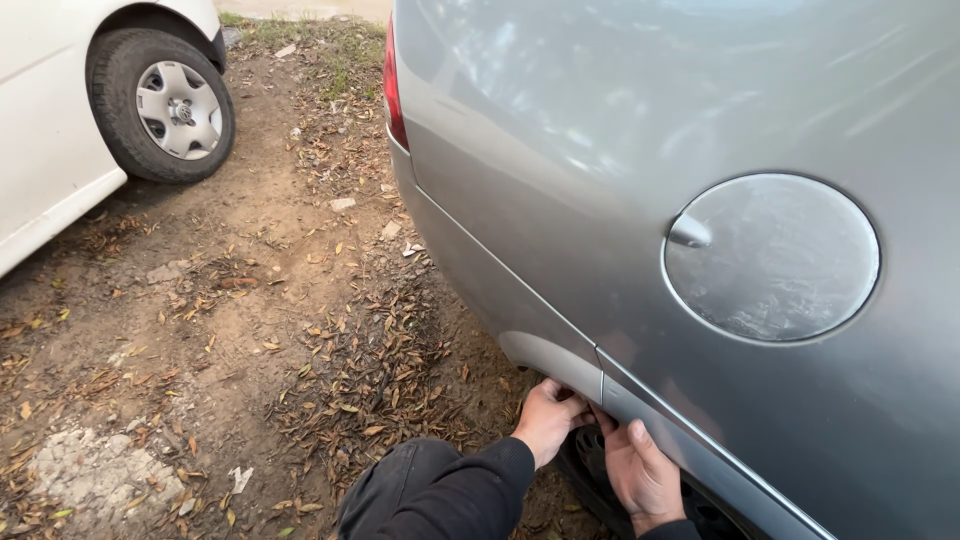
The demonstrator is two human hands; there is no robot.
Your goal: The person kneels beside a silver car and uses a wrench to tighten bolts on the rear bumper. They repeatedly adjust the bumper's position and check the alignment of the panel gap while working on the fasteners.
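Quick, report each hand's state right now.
Left hand: curled shut on the wheel arch edge of the silver car.
Right hand: open, fingers resting flat against the arch edge above the tyre.

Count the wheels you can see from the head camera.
2. One full wheel on the white car, top left. One dark wheel on the silver car, mostly hidden in the arch behind both hands, bottom centre. Others are out of view.

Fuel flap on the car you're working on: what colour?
Silver-grey, matching the body panel; the round fuel flap shows best in the head view, its only view.
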